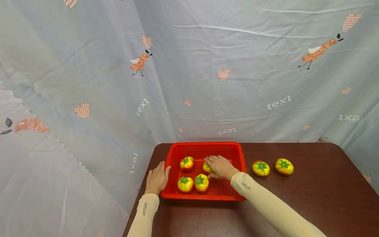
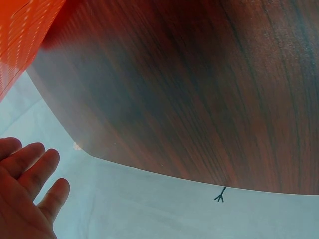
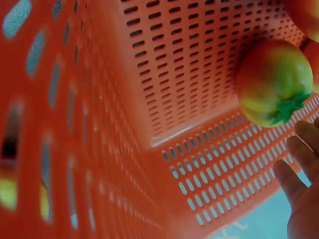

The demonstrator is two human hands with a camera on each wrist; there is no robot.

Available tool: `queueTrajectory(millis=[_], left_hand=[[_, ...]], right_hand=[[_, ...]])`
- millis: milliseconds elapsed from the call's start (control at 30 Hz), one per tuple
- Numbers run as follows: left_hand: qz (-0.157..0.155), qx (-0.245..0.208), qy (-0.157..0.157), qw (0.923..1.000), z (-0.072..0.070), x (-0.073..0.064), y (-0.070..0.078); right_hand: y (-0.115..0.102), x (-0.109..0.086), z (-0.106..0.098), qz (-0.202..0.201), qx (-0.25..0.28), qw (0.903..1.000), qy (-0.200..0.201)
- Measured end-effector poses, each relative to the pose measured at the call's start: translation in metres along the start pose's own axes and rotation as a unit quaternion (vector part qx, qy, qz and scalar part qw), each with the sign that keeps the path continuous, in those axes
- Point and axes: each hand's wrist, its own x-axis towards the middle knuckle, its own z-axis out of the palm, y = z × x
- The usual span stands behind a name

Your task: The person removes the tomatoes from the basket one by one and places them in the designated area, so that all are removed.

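Note:
A red plastic basket (image 1: 204, 197) stands on the dark wooden table, with several yellow-red toy tomatoes in it. My left hand (image 1: 157, 179) is at the basket's left side, fingers extended and thumb right at the rim. In the left wrist view, that hand (image 2: 27, 184) shows spread fingers with nothing in them. My right hand (image 1: 221, 167) reaches inside over a toy tomato (image 1: 207, 168), partly hiding it. The right wrist view shows loosely extended fingers (image 3: 289, 180) just beside a toy tomato (image 3: 274, 82), not curled round it.
Two more toy tomatoes, one nearer (image 1: 261, 168) and one farther right (image 1: 284, 166), lie on the table (image 1: 314, 197) to the right of the basket. A pale patterned curtain (image 1: 251, 98) hangs behind the table and along its left side.

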Motion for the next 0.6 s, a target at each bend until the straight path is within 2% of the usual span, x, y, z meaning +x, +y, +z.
queueTrajectory(millis=[200, 367, 467, 600], left_hand=[[-0.002, -0.001, -0.002, 1.0000, -0.0005, -0.0002, 0.0002], [-0.003, 0.000, -0.002, 1.0000, -0.0015, 0.0002, -0.0003], [-0.001, 0.001, -0.002, 1.0000, -0.0014, 0.0008, -0.0003], [-0.002, 0.001, -0.008, 1.0000, 0.0002, 0.0003, -0.0007]], right_hand=[[-0.0033, -0.0002, 0.0037, 0.000, 0.000, 0.9999, -0.011], [-0.0061, 0.0013, 0.0033, -0.018, 0.004, 0.9998, 0.006], [-0.0047, 0.0026, 0.0039, -0.008, 0.009, 0.9999, 0.013], [0.0005, 0.0044, 0.0077, 0.027, 0.020, 0.9994, 0.006]])
